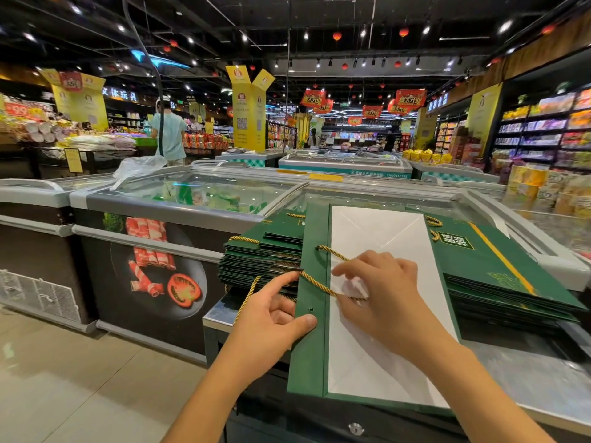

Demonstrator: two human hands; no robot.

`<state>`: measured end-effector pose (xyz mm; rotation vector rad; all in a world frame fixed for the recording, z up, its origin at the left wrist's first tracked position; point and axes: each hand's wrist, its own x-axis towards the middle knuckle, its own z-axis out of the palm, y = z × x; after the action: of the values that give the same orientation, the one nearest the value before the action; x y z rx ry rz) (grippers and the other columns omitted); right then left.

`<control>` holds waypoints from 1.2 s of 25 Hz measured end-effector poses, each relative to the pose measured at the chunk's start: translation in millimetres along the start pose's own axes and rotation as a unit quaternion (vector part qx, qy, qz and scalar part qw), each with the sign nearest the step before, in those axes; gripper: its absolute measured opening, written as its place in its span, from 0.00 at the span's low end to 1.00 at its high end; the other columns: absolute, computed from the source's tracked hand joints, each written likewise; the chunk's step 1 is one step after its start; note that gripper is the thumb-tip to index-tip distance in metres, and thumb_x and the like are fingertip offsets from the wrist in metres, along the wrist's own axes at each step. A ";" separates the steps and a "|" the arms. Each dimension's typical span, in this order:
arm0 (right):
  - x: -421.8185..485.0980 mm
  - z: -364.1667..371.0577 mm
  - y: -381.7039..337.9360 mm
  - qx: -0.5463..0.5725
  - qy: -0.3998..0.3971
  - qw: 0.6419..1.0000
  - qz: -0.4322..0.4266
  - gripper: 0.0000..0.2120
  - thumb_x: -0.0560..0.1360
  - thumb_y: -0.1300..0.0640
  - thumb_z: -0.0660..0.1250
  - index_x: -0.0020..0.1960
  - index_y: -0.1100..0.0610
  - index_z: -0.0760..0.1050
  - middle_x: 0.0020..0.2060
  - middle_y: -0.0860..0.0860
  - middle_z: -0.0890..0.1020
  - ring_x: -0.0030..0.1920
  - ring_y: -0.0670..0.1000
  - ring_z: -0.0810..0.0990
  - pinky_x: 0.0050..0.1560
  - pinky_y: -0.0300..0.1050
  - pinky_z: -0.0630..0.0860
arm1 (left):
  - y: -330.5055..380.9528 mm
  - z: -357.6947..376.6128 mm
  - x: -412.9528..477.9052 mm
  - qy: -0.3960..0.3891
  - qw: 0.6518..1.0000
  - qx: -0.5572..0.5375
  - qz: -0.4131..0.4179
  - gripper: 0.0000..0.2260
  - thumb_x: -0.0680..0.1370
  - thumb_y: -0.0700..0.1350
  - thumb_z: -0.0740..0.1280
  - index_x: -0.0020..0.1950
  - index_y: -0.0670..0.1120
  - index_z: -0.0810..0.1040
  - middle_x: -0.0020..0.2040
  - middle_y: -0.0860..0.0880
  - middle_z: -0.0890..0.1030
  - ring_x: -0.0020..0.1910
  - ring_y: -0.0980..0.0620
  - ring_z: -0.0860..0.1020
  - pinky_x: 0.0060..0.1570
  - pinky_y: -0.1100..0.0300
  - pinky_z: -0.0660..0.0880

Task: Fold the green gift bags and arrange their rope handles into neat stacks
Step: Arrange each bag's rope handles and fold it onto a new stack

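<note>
The person is working on the handle step. The top bag (377, 346) is lying flat with its white inside facing up, across two piles of green bags. The left hand (271, 318) is holding the bag's green edge at nine o'clock. Its thumb is pressing down near a small hole, and its pointing finger is reaching up to where the rope handle (316, 284) is coming out. The right hand (383, 292) is lying on the white part. Its thumb and pointing finger seem to be pinching the gold rope, and its other fingers are tucked under and hard to see.

I think the next move is laying the rope flat inside the bag. That needs a soft pull, so the rope is not slipping out of its hole.

The left stack (256, 260) is sitting at nine o'clock of the bag and the right stack (499, 282) at three o'clock, both touching it from below. The bag's near end, at six o'clock, seems to be sticking out past the front edge of the metal counter (537, 378), so it could tip. The freezer (192, 199) is standing at eleven o'clock, apart from the hands. Open floor is lying at eight o'clock, giving the elbows room.
</note>
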<state>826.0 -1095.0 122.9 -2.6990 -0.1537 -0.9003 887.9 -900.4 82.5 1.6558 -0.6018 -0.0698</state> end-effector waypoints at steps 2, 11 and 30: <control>1.4 7.6 -11.6 0.047 -0.011 0.999 -0.012 0.20 0.76 0.54 0.72 0.67 0.46 0.77 0.56 0.44 0.77 0.54 0.47 0.72 0.60 0.48 0.68 | -2.5 -0.3 0.5 0.004 1.000 0.006 0.005 0.29 0.75 0.40 0.76 0.65 0.67 0.71 0.44 0.43 0.83 0.41 0.46 0.84 0.49 0.49 0.83; 13.1 33.1 -29.5 0.102 0.048 0.994 -0.001 0.02 0.78 0.53 0.71 0.49 0.49 0.79 0.42 0.42 0.79 0.44 0.45 0.75 0.47 0.44 0.75 | -4.5 -1.1 0.4 0.012 1.000 0.022 0.011 0.30 0.74 0.41 0.77 0.66 0.67 0.70 0.43 0.43 0.79 0.38 0.44 0.80 0.45 0.55 0.83; -9.6 25.5 -2.6 0.242 0.052 0.966 -0.081 0.03 0.69 0.52 0.68 0.40 0.49 0.80 0.35 0.39 0.78 0.37 0.49 0.76 0.36 0.35 0.72 | -6.4 -4.0 -4.8 -0.014 0.999 -0.016 0.030 0.17 0.75 0.38 0.75 0.58 0.53 0.76 0.45 0.46 0.85 0.43 0.47 0.84 0.47 0.51 0.83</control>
<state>832.3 -1084.7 98.3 -2.2049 -0.5074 -0.9081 887.6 -894.4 75.8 1.6074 -0.6671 -0.0592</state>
